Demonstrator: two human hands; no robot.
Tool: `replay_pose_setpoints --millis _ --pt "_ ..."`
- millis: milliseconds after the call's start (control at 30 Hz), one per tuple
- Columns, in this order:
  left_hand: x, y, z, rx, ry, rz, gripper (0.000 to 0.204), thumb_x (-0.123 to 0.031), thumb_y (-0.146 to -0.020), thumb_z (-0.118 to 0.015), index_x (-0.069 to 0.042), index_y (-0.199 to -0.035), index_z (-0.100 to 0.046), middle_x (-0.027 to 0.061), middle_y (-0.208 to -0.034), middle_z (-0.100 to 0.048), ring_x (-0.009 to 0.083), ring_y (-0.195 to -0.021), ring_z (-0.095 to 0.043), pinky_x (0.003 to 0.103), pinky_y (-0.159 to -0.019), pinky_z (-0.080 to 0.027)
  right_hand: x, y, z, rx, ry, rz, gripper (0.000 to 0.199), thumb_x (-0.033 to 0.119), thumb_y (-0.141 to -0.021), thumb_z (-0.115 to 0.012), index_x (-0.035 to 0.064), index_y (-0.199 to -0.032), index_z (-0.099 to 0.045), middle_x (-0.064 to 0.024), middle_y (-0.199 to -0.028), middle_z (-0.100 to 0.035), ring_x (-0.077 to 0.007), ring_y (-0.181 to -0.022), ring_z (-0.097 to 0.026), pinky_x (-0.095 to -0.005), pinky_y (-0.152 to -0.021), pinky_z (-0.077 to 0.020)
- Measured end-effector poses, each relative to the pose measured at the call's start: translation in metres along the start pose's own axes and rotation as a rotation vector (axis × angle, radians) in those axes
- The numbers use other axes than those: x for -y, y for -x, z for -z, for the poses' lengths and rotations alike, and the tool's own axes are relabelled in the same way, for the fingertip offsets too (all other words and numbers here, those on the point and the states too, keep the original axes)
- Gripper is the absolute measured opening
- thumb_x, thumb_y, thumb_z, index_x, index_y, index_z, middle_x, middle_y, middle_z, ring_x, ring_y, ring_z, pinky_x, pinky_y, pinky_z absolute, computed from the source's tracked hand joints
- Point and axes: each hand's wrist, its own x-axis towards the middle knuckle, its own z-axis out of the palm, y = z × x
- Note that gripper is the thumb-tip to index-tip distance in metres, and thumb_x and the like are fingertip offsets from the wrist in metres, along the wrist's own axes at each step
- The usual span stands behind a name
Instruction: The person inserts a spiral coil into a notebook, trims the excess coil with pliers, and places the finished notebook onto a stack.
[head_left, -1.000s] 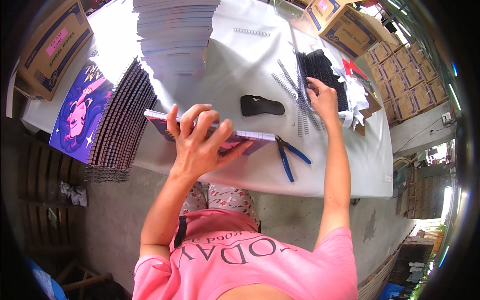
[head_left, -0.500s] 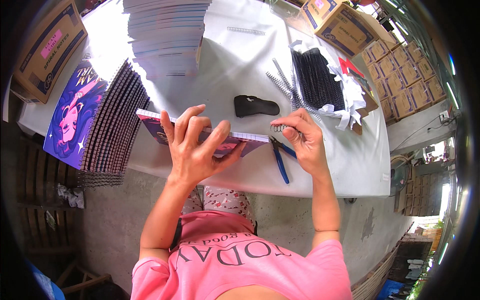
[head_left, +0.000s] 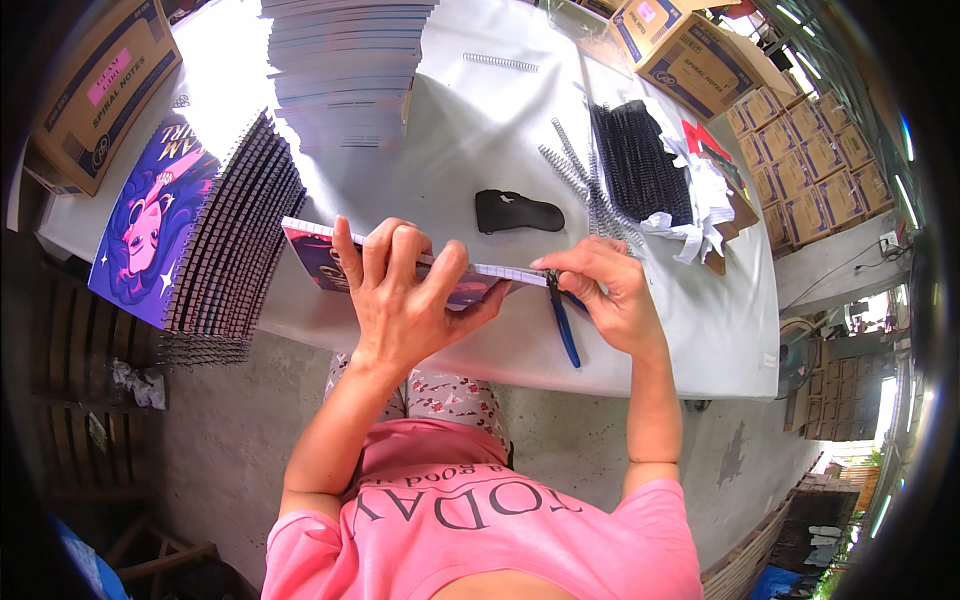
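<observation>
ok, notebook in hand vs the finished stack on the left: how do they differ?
The held notebook is single, gripped by the left hand, its punched edge bare; the right hand is at its end. The finished stack holds many, lying fanned on the table, spirals already in. Both have purple illustrated covers.

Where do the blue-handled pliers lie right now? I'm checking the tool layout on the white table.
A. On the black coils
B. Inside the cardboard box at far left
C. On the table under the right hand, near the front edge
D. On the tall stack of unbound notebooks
C: the blue-handled pliers lie on the white table, partly under the right hand, near the front edge.
</observation>
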Motion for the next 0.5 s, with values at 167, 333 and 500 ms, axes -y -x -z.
replay_pose_setpoints --millis 167,333,500 --pt "0.002 -0.001 0.004 0.021 0.029 -0.014 0.037 -0.040 -0.060 -0.078 -0.016 -0.077 -0.056 0.0044 -0.079 -0.043 0.0239 -0.090 -0.050 0.057 -0.109 -0.010 -0.003 0.003 0.008 0.149 -0.088 -0.080 0.018 0.020 -0.086 -0.062 0.0086 -0.099 -0.067 -0.0003 -0.066 -0.055 -0.0145 -0.058 -0.049 -0.0277 -0.069 -0.0335" --pt "0.002 -0.013 0.019 0.224 0.052 -0.002 0.033 -0.023 -0.070 -0.072 -0.021 -0.101 -0.065 0.0003 -0.083 -0.049 0.0207 -0.096 -0.051 0.055 -0.110 -0.010 0.007 0.002 -0.001 0.061 -0.161 -0.092 0.024 0.020 -0.085 -0.063 0.0068 -0.105 -0.065 -0.0032 -0.068 -0.056 -0.0170 -0.058 -0.050 -0.0277 -0.060 -0.0414" --pt "-0.001 -0.014 0.030 0.225 -0.047 -0.032 0.046 -0.018 -0.070 -0.071 -0.025 -0.115 -0.063 -0.0018 -0.085 -0.052 0.0185 -0.101 -0.052 0.057 -0.111 0.000 -0.002 0.001 -0.003 -0.006 -0.175 -0.103 0.024 0.015 -0.082 -0.066 0.0051 -0.105 -0.066 -0.0071 -0.080 -0.061 -0.0146 -0.066 -0.055 -0.0250 -0.059 -0.0444"
